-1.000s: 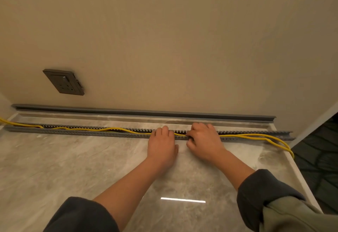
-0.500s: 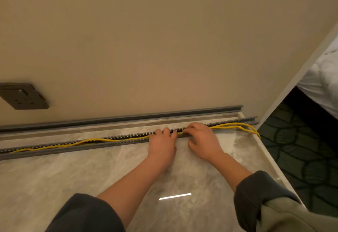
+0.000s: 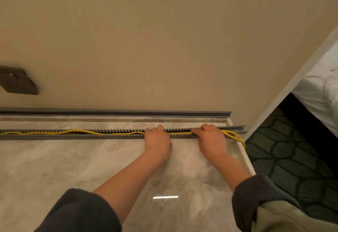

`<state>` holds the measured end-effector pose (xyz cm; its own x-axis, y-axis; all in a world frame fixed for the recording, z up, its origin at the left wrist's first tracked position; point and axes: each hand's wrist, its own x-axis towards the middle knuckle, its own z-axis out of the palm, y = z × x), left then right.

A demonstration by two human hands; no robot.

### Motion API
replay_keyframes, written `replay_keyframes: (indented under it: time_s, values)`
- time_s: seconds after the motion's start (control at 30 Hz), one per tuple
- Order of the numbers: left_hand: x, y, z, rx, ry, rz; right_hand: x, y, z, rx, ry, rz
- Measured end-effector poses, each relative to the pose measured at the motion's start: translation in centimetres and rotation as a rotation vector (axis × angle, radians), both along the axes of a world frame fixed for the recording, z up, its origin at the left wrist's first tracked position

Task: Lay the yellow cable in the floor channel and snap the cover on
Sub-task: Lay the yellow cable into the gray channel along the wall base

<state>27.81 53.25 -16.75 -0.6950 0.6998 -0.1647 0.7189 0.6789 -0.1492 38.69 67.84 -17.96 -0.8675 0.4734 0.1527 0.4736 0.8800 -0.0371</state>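
Note:
A grey slotted floor channel [image 3: 73, 136] runs left to right across the marble floor, parallel to the wall. The yellow cable [image 3: 87, 131] lies wavy along it and loops out past the right end [image 3: 237, 137]. My left hand [image 3: 158, 140] rests on the channel near its middle, fingers curled over the cable. My right hand [image 3: 210, 138] presses fingertips on the cable near the channel's right end. A long grey cover strip [image 3: 128, 112] lies against the foot of the wall, behind the channel.
A dark wall socket [image 3: 17, 82] sits low on the beige wall at the left. The marble floor [image 3: 64, 167] ends at a raised edge on the right, beside dark patterned carpet [image 3: 285, 155]. A white-sheeted bed [image 3: 325, 89] stands at the far right.
My right hand has slid right along the channel, away from my left hand. The view has turned back a little to the left.

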Motion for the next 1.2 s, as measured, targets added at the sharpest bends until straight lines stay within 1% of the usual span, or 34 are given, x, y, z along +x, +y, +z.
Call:
replay_keyframes:
  time_s: [0.1, 0.2, 0.3, 0.4, 0.43, 0.5, 0.6, 0.67, 0.77, 0.87, 0.97, 1.07, 1.2]
  values:
    - [1.6, 1.4, 0.2, 0.162, -0.031, -0.005, -0.1, 1.3, 0.4, 0.015, -0.054, 0.09]
    - [3.5, 3.5, -0.7, 0.314, -0.065, -0.129, -0.1, 2.0, 0.3, 0.04, -0.035, 0.173]
    - [4.2, 5.1, -1.9, 0.43, -0.09, -0.106, 0.5, 2.8, -0.2, -0.056, 0.018, 0.275]
    - [4.3, 5.9, -2.8, 0.448, 0.015, -0.077, 1.3, 4.4, -0.4, -0.212, 0.095, 0.339]
    - [4.5, 6.2, -2.7, 0.43, 0.036, -0.07, 1.6, 4.9, -0.3, -0.227, 0.125, 0.342]
    - [4.9, 7.2, -1.7, 0.362, 0.024, -0.045, 2.4, 5.9, -0.3, -0.194, 0.225, 0.292]
    - [5.0, 8.9, -0.3, 0.216, 0.105, -0.026, 4.0, 7.2, -0.2, -0.152, 0.338, 0.104]
    - [5.0, 9.6, 0.2, 0.129, 0.144, -0.036, 5.2, 7.9, -0.1, -0.178, 0.352, -0.041]
    - [5.1, 10.0, 0.7, 0.056, 0.137, -0.01, 6.5, 8.5, -0.2, -0.254, 0.373, -0.238]
    - [5.6, 10.8, 1.3, -0.013, 0.137, 0.0, 7.2, 8.6, -0.7, -0.323, 0.412, -0.373]
    - [6.0, 11.9, 1.6, -0.08, 0.124, -0.031, 7.5, 8.3, -1.4, -0.398, 0.435, -0.401]
    - [6.4, 12.6, 1.3, -0.158, 0.12, -0.076, 7.8, 8.4, -1.4, -0.444, 0.457, -0.351]
    - [6.2, 13.0, 1.0, -0.213, 0.126, -0.087, 8.5, 9.5, -0.9, -0.445, 0.437, -0.254]
